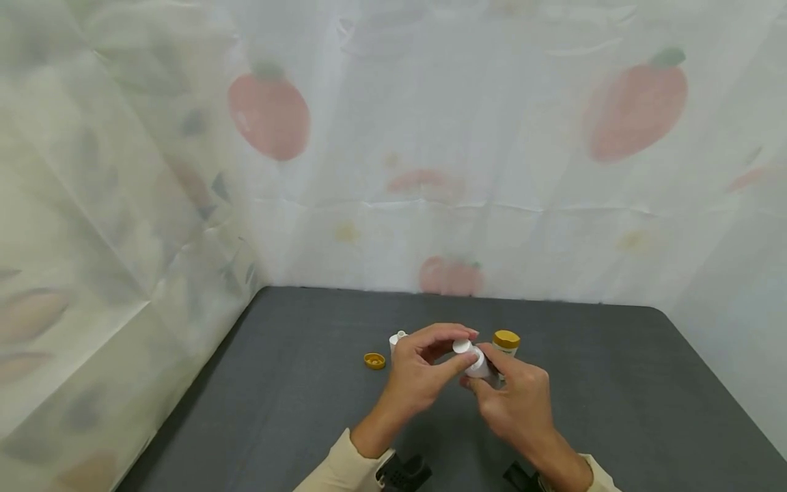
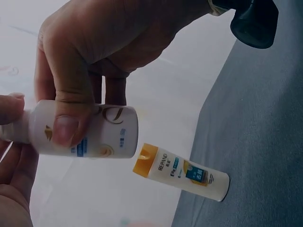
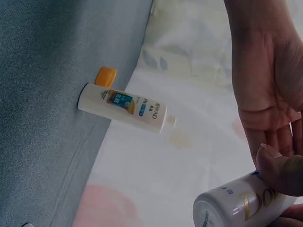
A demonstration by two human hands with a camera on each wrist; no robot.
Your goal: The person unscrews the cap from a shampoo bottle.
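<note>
Both hands meet over the table around a small white bottle (image 1: 477,367). My right hand (image 1: 519,400) grips its body, its thumb across the printed label in the left wrist view. My left hand (image 1: 415,369) pinches the white cap (image 1: 462,346) at the other end between thumb and fingers. The held bottle (image 2: 118,132) lies tilted sideways there, and its base shows in the right wrist view. Behind my right hand stands a white bottle with a yellow cap (image 2: 182,172). Past my left hand is an uncapped white bottle (image 3: 125,109), partly hidden in the head view.
A loose yellow cap (image 1: 375,361) lies on the dark grey table (image 1: 295,403), left of the uncapped bottle. A pale fruit-printed sheet (image 1: 492,137) hangs behind the table and along its left side.
</note>
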